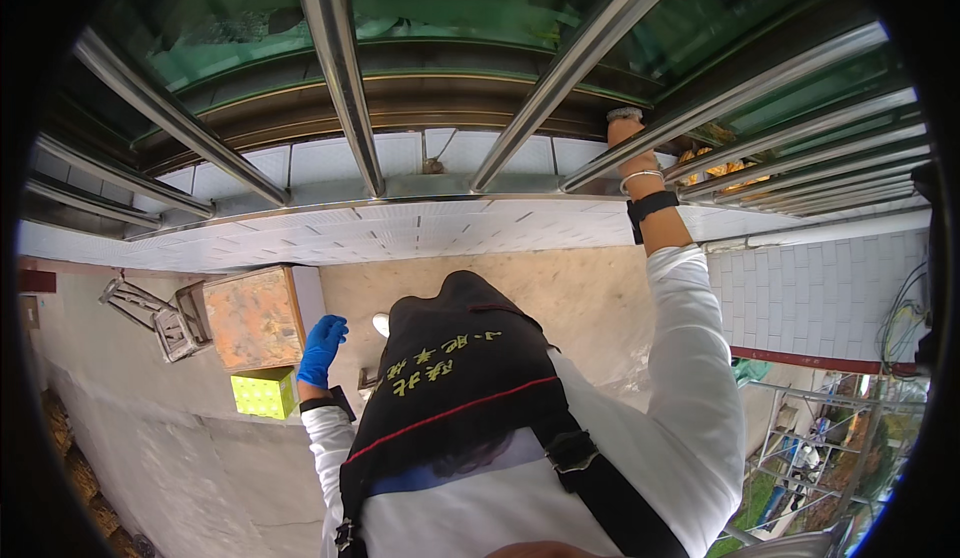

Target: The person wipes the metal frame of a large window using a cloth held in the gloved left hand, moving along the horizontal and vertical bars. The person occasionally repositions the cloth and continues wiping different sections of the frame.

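Note:
My right hand (pixel 628 136) reaches between the stainless-steel window bars (pixel 525 123) to the brown window frame (pixel 450 100). At its far end shows a grey, rough-textured pad (pixel 624 113), apparently a scouring pad, pressed by the frame's lower track; my fingers are mostly hidden. That wrist carries a bangle (pixel 642 175) and a black strap (pixel 652 207). In a blue glove (pixel 321 352), my left hand (pixel 324 339) hangs low at my side, fingers loosely bent, with nothing visible in it. Green-tinted glass (pixel 465 3) lies behind the bars.
Below on the left stand a worn wooden-topped cabinet (pixel 255 318), a yellow-green box (pixel 262 393) and a wooden stool (pixel 176 329). White tile (pixel 480 153) covers the sill. A golden object (pixel 720 168) sits behind the right bars. Metal scaffolding (pixel 810 438) stands at lower right.

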The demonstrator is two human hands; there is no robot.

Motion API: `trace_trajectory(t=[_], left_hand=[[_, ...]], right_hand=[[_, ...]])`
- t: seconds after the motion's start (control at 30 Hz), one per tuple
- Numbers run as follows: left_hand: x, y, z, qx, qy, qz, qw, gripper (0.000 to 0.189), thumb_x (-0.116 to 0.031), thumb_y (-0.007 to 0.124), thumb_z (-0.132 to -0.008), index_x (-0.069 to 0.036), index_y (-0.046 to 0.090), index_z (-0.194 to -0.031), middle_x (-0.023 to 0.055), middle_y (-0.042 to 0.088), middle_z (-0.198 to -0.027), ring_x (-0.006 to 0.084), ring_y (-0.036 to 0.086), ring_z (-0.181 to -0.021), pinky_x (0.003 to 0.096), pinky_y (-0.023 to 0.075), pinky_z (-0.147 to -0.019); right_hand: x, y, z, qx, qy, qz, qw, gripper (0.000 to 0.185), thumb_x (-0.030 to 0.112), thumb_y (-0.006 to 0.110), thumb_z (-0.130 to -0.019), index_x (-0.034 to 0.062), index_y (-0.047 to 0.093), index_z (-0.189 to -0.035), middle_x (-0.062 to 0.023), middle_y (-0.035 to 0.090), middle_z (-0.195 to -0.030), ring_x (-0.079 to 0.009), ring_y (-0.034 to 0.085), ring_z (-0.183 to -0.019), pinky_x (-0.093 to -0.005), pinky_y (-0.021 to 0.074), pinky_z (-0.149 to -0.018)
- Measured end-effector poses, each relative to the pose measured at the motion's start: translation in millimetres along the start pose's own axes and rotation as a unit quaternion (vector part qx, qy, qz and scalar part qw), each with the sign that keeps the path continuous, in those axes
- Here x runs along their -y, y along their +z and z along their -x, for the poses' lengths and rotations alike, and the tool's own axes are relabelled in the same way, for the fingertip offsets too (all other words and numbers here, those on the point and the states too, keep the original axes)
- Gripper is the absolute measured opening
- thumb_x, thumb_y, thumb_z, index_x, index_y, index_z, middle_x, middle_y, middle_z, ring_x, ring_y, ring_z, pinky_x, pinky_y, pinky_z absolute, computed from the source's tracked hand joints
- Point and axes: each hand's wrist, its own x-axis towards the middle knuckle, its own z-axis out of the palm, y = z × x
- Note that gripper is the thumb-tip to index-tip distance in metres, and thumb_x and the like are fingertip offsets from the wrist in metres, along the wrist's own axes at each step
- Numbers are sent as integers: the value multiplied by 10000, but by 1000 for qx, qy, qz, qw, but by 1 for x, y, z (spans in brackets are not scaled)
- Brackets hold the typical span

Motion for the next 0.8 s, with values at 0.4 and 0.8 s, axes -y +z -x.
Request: trace_trajectory(t=[0.4, 0.8], left_hand=[[-23, -3, -19, 52, 0, -33, 998, 196, -179, 555, -959, -18, 623, -1048, 64, 648, -870, 132, 606, -746, 275, 493, -689], [-59, -8, -36, -19, 65, -69, 995, 212, -163, 555, -956, 0, 624, -1073, 73, 653, -902, 141, 612, -805, 272, 495, -713]], right_hand=[[30, 0, 64, -103, -256, -496, 824, 588, -73, 489, -825, 144, 516, -1371, -169, 597, -1216, -289, 596, -1054, -327, 459, -938], [14, -14, 30, -123, -215, -273, 930, 269, -3, 570, -747, 36, 678, -990, -177, 592, -1066, -372, 625, -927, -402, 522, -819]])
